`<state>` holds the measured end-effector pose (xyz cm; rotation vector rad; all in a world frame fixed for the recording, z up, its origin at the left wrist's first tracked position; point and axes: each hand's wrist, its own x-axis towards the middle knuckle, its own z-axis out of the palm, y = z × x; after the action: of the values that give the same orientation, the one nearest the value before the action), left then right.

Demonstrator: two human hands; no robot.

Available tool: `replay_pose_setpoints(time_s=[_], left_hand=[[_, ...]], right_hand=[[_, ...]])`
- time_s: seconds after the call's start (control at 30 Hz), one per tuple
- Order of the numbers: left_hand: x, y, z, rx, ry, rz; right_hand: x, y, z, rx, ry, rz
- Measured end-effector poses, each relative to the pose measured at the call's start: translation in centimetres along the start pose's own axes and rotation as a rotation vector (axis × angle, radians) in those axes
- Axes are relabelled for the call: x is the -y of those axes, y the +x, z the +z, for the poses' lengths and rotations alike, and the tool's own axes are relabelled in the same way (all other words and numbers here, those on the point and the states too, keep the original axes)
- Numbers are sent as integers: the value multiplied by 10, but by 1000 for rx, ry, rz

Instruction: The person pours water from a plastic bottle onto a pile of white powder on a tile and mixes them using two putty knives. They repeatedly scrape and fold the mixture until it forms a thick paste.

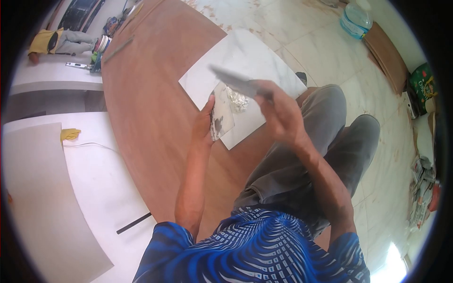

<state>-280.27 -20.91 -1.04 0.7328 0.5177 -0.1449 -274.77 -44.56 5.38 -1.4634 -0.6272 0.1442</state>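
Note:
My left hand (205,123) is closed on the edge of a flat off-white plate (223,120) smeared with dark stains. In my right hand (281,113) is a putty knife (234,81), its flat grey blade blurred by motion and raised over the tile. A lumpy whitish heap of putty (238,100) lies on a white marble-patterned tile (264,56), close to the plate and partly beneath the blade. How the right fingers wrap the handle is partly hidden.
The tile rests on a large brown board (160,94). To the left are a white surface (108,184) with a grey panel (42,188), a yellow cloth (71,134) and a black strip (133,223). A water bottle (356,21) stands far right. Another person (66,42) is at upper left.

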Motion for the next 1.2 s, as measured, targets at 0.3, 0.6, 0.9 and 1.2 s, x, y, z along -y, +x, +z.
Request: replay_pose_setpoints(time_s=[0.3, 0.6, 0.9, 1.2], left_hand=[[0, -37, 64, 146, 139, 84], [-5, -22, 54, 159, -103, 5], [-42, -46, 71, -79, 193, 262], [-30, -43, 56, -65, 210, 161]], right_hand=[[11, -1, 3, 329, -652, -688], [0, -6, -31, 305, -744, -642], [-28, -3, -54, 184, -689, -508], [12, 1, -33, -150, 296, 495]])
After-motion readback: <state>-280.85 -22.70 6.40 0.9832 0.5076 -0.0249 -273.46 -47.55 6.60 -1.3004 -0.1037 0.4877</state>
